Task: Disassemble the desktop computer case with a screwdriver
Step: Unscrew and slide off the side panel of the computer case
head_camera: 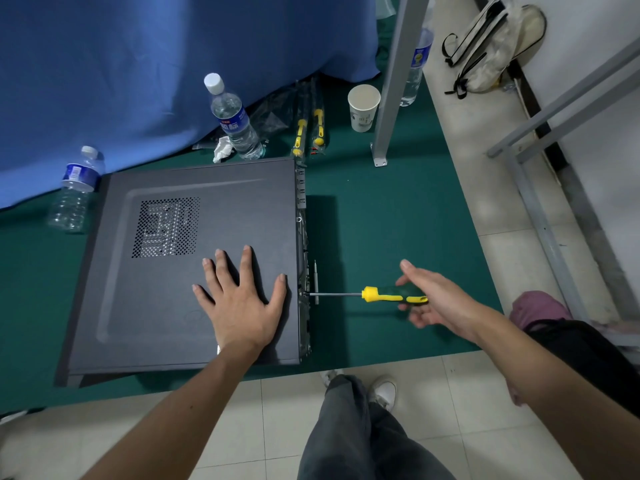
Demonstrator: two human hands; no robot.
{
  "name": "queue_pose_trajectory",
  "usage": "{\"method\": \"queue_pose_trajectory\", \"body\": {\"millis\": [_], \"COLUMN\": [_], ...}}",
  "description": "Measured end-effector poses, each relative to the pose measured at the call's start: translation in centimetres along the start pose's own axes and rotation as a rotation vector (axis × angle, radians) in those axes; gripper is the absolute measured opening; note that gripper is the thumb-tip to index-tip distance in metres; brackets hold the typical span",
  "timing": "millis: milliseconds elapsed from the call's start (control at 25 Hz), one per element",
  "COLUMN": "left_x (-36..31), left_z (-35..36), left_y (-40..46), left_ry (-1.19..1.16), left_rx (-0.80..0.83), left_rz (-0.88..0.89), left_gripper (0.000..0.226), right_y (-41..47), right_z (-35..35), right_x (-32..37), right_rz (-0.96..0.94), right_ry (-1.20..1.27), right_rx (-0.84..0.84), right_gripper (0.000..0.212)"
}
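1. The computer case (187, 265) lies on its side on the green mat (391, 230), its rear edge facing right.
2. The left hand (242, 299) presses flat on the side panel, fingers straight and spread.
3. The right hand (433, 299) cups the screwdriver (377, 294) handle's end with loosely curled fingers (the hand hides the butt).
4. Its tip meets the case's rear edge; the screw itself is too small to make out.
5. A thin metal bit (316, 282) lies beside that edge.
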State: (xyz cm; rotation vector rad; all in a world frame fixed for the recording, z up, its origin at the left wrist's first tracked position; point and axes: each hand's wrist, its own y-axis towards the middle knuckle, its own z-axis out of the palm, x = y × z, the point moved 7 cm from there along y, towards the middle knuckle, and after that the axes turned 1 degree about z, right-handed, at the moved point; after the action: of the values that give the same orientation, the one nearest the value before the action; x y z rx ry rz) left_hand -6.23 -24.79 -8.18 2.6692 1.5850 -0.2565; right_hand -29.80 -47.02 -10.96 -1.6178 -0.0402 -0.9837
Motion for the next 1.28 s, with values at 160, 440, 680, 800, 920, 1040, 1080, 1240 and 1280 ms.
{"method": "queue_pose_trajectory", "body": {"millis": [160, 440, 680, 800, 920, 1040, 1080, 1240, 1280], "left_x": [0.0, -0.1, -0.6, -0.8, -0.8, -0.7, -0.6, -0.8, -1.2], "left_z": [-0.1, -0.2, -0.6, -0.8, -1.0, -1.4, -1.5, -2.3, -2.7], "left_y": [0.0, -0.2, -0.3, -0.3, -0.4, -0.4, -0.5, -0.8, -0.9], "left_ry": [-0.014, 0.015, -0.014, -0.015, -0.031, -0.106, -0.138, -0.220, -0.247], "left_rx": [0.001, 0.029, 0.062, 0.072, 0.081, 0.098, 0.108, 0.141, 0.147], "left_rz": [0.000, 0.008, 0.045, 0.059, 0.069, 0.065, 0.061, 0.127, 0.177], "left_gripper": [0.077, 0.078, 0.078, 0.079, 0.077, 0.074, 0.071, 0.056, 0.052], "right_y": [0.0, -0.8, -0.9, -1.3, -1.3, -1.3, -1.3, -1.7, -1.8], "right_z": [-0.1, 0.3, -0.1, 0.3, 0.0, -0.1, 0.0, 0.2, 0.1], "right_x": [0.4, 0.3, 0.6, 0.2, 0.6, 1.0, 1.0, 1.4, 1.6], "right_rz": [-0.142, -0.090, -0.189, -0.068, -0.144, -0.200, -0.181, -0.153, -0.186], "right_ry": [0.170, -0.203, 0.248, -0.121, 0.004, 0.211, 0.163, -0.237, -0.175], "right_rx": [-0.037, -0.106, -0.063, -0.106, -0.132, -0.067, -0.064, -0.155, -0.178], "right_gripper": [0.016, 0.027, 0.035, 0.027, 0.008, 0.035, 0.027, 0.029, 0.019]}}
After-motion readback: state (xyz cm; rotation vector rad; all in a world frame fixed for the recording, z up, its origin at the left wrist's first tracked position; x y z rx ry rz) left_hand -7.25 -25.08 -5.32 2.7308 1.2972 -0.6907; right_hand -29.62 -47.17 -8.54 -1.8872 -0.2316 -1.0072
